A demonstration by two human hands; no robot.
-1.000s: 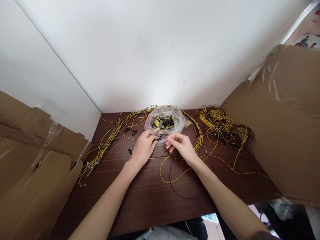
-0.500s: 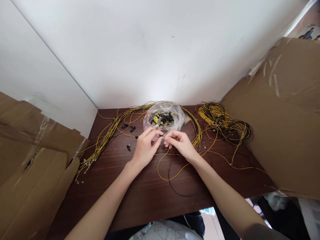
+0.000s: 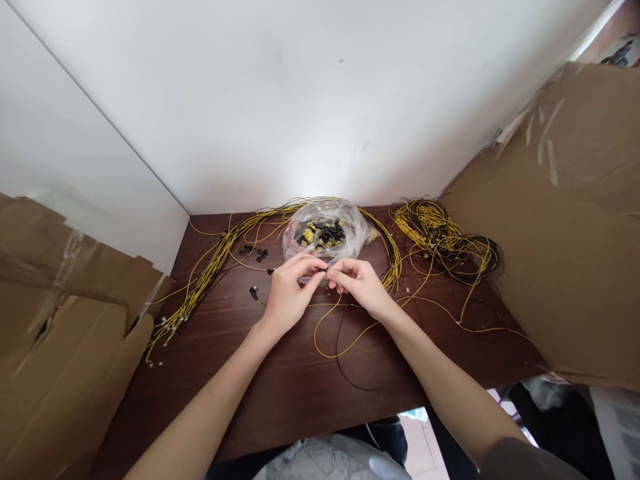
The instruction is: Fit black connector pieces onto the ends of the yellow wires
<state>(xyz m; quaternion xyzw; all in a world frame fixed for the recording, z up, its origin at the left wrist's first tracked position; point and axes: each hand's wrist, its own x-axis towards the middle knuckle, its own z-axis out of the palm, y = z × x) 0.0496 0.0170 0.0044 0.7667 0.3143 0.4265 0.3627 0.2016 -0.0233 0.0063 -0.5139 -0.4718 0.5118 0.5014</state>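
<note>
My left hand (image 3: 294, 287) pinches a small black connector piece (image 3: 323, 270) between thumb and forefinger. Facing it, my right hand (image 3: 360, 283) is closed on the end of a thin yellow wire (image 3: 320, 327), which loops down onto the table below. The fingertips of both hands nearly meet, and the fingers cover most of the two parts, so whether they are joined is hidden. Just behind the hands lies a clear plastic bag (image 3: 357, 240) holding many small black and yellow parts (image 3: 325, 233).
A bundle of yellow and black wires (image 3: 215, 267) curves along the left and back of the brown table (image 3: 300, 387). At the right sits a tangled wire coil (image 3: 430, 230). Small black rings (image 3: 261, 255) and a black plug (image 3: 254, 293) lie left. Cardboard walls (image 3: 560, 233) flank the table.
The hands keep nearly the same place and pinch; their fingertips have drawn slightly closer around the black piece. The whole view has shifted slightly.
</note>
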